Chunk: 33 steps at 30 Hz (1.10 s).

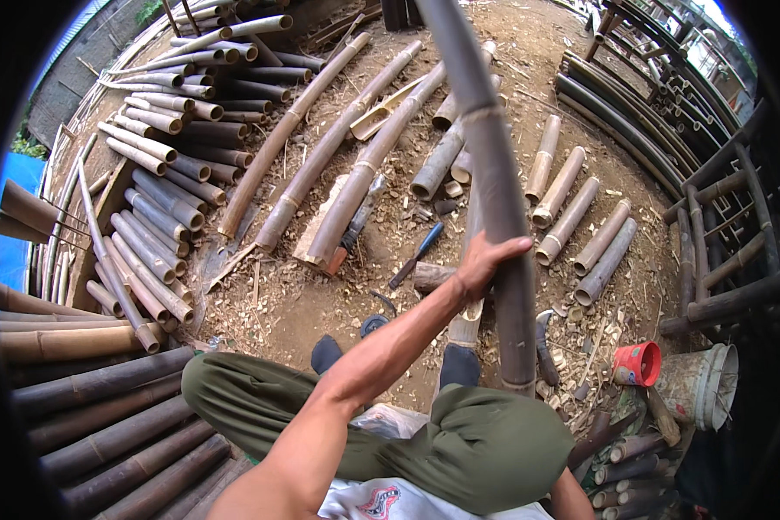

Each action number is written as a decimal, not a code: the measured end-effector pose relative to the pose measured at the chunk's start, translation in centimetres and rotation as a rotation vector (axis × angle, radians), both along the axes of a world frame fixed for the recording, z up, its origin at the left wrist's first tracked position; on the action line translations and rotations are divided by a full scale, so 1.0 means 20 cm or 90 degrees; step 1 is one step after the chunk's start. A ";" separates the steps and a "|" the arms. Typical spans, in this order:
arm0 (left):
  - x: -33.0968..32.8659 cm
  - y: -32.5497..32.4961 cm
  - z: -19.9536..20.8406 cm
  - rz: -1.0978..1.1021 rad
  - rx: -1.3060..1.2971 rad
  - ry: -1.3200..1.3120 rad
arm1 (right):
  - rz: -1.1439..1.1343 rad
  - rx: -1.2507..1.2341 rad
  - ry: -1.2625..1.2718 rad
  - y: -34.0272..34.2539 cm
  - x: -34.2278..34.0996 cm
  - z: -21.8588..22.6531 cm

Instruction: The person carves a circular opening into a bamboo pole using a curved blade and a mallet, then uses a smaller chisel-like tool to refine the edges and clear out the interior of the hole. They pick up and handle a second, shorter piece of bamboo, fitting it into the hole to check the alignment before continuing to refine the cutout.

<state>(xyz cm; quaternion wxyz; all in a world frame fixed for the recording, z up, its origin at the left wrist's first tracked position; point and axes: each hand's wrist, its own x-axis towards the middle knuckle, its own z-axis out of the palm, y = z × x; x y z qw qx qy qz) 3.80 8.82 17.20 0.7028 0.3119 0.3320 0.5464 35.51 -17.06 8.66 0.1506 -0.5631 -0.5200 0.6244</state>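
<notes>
A long, dark brown bamboo pole [498, 182] stands steeply tilted in front of me, running from the top edge down to my right knee. My left hand [492, 260] grips it around the middle, thumb lying across its near side; the other fingers are mostly hidden behind it. Of my right arm [570, 497], only a part shows at the lower edge beside my knee, and its fingers are out of sight. Below my left hand a pale split bamboo piece [465, 328] lies by my foot. A blue-handled blade [418, 254] rests on the ground left of the pole.
Long bamboo poles [355, 147] lie ahead; short cut sections [563, 221] lie to the right. Stacked bamboo [156, 208] fills the left side. A curved blade tool [544, 347], a red bucket [637, 363] and a dirty white bucket [698, 386] stand or lie at right. Wood chips litter the ground.
</notes>
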 end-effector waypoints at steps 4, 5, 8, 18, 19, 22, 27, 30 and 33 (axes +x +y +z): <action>0.05 0.12 0.63 0.047 0.322 0.089 | -0.072 -0.034 0.039 0.39 -0.30 0.18; 0.04 0.11 0.76 0.033 0.352 0.086 | -0.047 -0.006 0.052 0.50 -0.35 0.18; 0.03 0.10 1.01 0.024 0.490 0.129 | 0.103 0.134 0.107 0.81 -0.47 0.10; 0.07 -0.06 0.98 -0.011 0.648 0.202 | -0.066 0.078 0.143 1.07 -0.60 -0.33; 0.06 -0.08 0.97 -0.009 0.652 0.210 | -0.030 0.128 0.114 1.09 -0.60 -0.35; 0.05 -0.11 0.96 -0.008 0.655 0.208 | -0.019 0.180 0.075 1.10 -0.60 -0.32; 0.07 -0.18 0.91 0.012 0.680 0.190 | -0.062 0.218 0.065 1.04 -0.61 -0.09; 0.09 -0.22 0.89 0.002 0.710 0.185 | -0.104 0.269 0.056 0.97 -0.52 0.19; 0.11 -0.27 0.91 -0.001 0.722 0.206 | -0.136 0.357 0.068 0.85 -0.47 0.61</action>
